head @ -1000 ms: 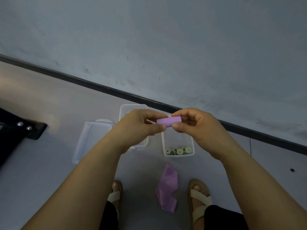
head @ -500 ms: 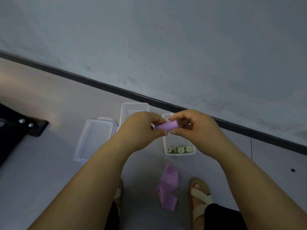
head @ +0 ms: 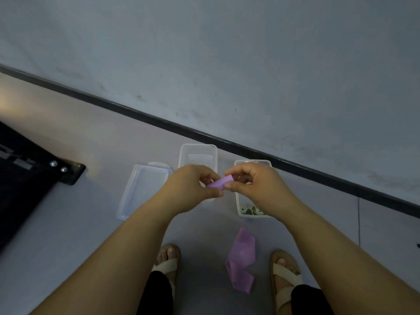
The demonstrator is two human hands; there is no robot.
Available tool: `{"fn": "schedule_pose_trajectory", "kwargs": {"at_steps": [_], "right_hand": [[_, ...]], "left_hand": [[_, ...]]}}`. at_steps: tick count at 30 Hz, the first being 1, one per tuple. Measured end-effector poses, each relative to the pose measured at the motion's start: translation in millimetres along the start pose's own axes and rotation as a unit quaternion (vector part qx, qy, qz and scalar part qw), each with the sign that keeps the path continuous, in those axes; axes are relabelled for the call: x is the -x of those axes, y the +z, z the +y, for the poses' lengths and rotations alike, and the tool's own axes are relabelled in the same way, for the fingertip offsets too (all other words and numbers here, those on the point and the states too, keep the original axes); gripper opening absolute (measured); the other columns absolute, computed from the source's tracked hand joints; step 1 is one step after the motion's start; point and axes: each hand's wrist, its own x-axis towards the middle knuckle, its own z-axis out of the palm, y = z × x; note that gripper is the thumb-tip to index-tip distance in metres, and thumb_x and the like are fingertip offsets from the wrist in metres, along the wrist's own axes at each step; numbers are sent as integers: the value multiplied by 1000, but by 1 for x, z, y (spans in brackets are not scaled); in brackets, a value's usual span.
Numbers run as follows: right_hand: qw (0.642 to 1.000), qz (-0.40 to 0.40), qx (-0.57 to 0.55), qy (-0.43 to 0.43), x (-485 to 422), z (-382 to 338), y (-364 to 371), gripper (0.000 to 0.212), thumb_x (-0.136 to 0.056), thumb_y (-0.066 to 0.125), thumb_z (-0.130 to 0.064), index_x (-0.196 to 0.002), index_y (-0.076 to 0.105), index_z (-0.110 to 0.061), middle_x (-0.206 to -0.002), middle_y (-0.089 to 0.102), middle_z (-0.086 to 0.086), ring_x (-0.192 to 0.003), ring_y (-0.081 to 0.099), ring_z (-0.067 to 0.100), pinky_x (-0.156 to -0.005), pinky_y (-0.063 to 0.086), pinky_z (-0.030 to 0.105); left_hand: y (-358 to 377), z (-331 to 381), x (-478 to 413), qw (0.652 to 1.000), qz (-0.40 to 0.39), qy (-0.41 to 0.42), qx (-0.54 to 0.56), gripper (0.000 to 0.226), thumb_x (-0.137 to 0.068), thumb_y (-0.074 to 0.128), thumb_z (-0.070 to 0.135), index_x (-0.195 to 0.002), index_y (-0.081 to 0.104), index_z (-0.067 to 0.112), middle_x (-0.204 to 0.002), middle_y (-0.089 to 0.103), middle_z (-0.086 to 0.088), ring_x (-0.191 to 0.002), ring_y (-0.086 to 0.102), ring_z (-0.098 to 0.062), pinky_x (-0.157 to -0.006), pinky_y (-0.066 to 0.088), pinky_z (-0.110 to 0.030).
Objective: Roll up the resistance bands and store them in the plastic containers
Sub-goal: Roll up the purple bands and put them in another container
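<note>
Since a second ago our hands have sunk a little toward the floor, and the purple roll [head: 220, 181] has tipped from nearly level to slanted. Our left hand [head: 191, 189] pinches the roll's lower left end between curled fingers and thumb, and our right hand [head: 256, 185] pinches the raised right end the same way. The roll's long axis runs from lower left to upper right, held in the air above the containers. Just beneath our right hand stands the right container [head: 238, 204], with green rolls [head: 246, 210] lying at its near end. The middle container [head: 197, 155] sits beside it behind our left hand, and a shallow clear tray [head: 143, 189] lies further left. A loose purple band [head: 242, 260] lies crumpled on the floor [head: 91, 223] between our sandals [head: 168, 267], nearer the right foot. The floor is pale grey and smooth. It meets a scuffed grey wall [head: 227, 64] along a dark skirting strip [head: 136, 112] that crosses the view diagonally. A black frame [head: 22, 178] with two bolts juts in from the left edge.
</note>
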Motion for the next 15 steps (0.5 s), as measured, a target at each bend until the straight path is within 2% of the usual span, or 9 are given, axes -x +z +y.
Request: {"fn": "schedule_pose_trajectory", "kwargs": {"at_steps": [2,4,7,11,15], "right_hand": [[1000,-28,-1,5,-10,-2,13,25,-79,71,-24,-103,66,-20,-91,65,-7,-82,63,5,-77,52,18],[999,-42,9,12,-23,-1,25,25,-79,72,-22,-102,66,-18,-93,64,-4,-83,64,9,-78,53,22],[997,-38,55,31,-44,17,43,25,-78,72,-21,-102,66,-16,-96,64,-1,-85,63,13,-74,48,18],[989,-51,127,53,-65,66,74,23,-75,75,-26,-93,67,-16,-89,60,-3,-81,58,13,-72,45,20],[982,-64,165,63,-88,114,107,23,-76,74,-25,-96,68,-14,-89,58,-3,-82,56,13,-65,38,9]], "left_hand": [[-5,-14,0,999,-15,-27,8,30,-81,69,34,-109,67,22,-102,67,3,-87,58,-12,-83,48,-28],[-14,-34,-4,998,-32,-59,9,34,-85,64,36,-117,62,24,-104,64,4,-91,58,-11,-86,45,-27],[-23,-74,-19,994,-20,-111,6,31,-93,54,28,-121,61,18,-115,65,-4,-101,59,-18,-96,44,-31],[1,-140,-44,980,-23,-174,-97,33,-98,40,25,-116,64,11,-123,62,-10,-115,54,-26,-94,36,-26],[44,-197,-71,971,-17,-230,-70,34,-99,38,26,-120,59,9,-124,61,-13,-115,54,-28,-95,37,-29]]}}
